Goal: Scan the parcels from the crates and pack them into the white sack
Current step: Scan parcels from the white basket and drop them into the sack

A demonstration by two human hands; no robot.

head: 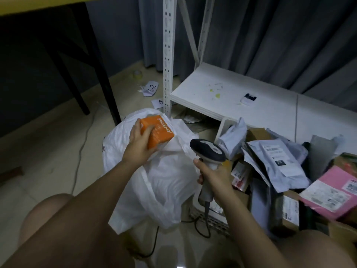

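Your left hand grips the orange box over the white sack, your right hand wrapped round the barcode scanner, parcels piled right, labels blurred, crates mostly hidden underneath.

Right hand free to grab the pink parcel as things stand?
Probably not yet. The right hand is gripping the scanner, so it has no free fingers. The pink parcel lies uncovered on top of the pile to that hand's right, so the path itself looks open.

open floor lies left of the white sack. heaped parcels crowd its right; a shelf upright stands behind.
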